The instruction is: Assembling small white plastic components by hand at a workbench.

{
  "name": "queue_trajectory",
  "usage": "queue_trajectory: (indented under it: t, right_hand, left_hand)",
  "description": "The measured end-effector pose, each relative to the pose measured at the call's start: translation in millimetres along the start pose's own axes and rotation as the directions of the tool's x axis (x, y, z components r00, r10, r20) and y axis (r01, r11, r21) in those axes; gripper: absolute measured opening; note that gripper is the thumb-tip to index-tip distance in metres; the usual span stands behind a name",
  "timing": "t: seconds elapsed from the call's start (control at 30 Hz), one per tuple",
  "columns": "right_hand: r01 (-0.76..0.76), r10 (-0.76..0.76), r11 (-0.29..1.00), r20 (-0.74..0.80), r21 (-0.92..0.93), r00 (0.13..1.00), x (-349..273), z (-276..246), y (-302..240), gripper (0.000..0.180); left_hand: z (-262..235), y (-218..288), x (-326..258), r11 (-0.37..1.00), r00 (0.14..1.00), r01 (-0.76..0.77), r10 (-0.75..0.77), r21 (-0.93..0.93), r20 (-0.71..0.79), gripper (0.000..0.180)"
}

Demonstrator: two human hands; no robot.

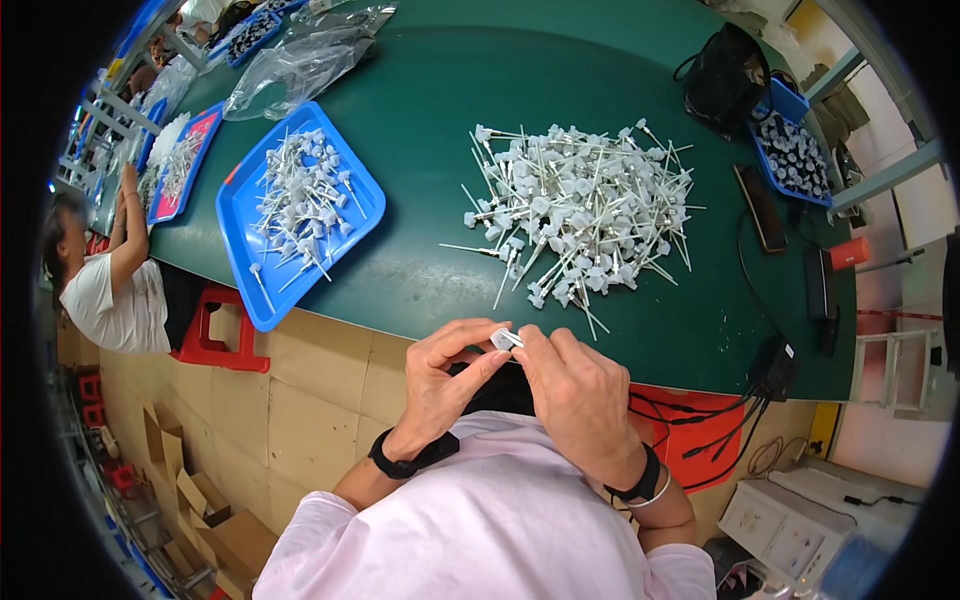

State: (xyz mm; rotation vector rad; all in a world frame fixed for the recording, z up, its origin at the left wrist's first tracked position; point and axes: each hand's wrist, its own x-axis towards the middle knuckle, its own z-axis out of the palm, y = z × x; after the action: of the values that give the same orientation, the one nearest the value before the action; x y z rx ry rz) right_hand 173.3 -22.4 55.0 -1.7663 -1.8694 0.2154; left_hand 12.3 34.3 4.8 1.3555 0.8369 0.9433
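Note:
Just off the table's near edge, my left hand [447, 375] and my right hand [578, 392] meet around a small white pump head [503, 340] with a thin stem. The left thumb and fingers pinch its pale, wide end. My right fingers are closed on the stem side and hide part of it. Beyond my hands lies a big heap of similar white pump heads with thin tubes [590, 205] on the green table [420, 130]. To the left, a blue tray [238, 225] carries a smaller pile of the same pieces.
Clear plastic bags [300, 70] lie at the far left. At the right are a black bag [722, 78], a blue bin of parts [790, 155], a phone [760, 208] and black cables [700, 408]. Another person [120, 290] sits at left beside a red stool [222, 330].

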Motion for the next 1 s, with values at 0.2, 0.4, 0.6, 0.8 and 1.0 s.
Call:
queue_trajectory:
  t: [0.2,0.4,0.6,0.8,1.0]
  right_hand:
    - [0.041,-0.039,0.998,0.037,-0.048,0.999,3.2,-3.8,2.6,0.016]
    - [0.053,-0.051,0.997,0.037,-0.055,0.998,3.7,-2.8,3.4,0.016]
    - [0.063,-0.061,0.993,0.025,-0.096,0.998,2.4,-0.1,1.6,0.017]
    - [0.058,-0.054,0.996,0.062,-0.072,0.997,1.9,-1.4,2.0,0.016]
    - [-0.005,-0.004,0.995,0.083,0.102,0.997,2.5,-4.4,5.1,0.014]
  left_hand:
    - [-0.5,0.1,1.6,1.0,1.0,-0.003,0.002,0.024,0.007,0.028]
    - [-0.4,0.7,1.6,0.999,1.0,-0.006,0.006,0.037,0.006,0.029]
    - [-0.1,3.6,1.9,0.975,0.995,-0.101,0.102,0.2,0.007,0.03]
    - [0.6,3.0,0.7,0.967,0.992,-0.123,0.126,0.223,0.001,0.03]
    - [0.6,5.8,0.2,0.979,0.998,-0.062,0.062,0.193,0.006,0.028]
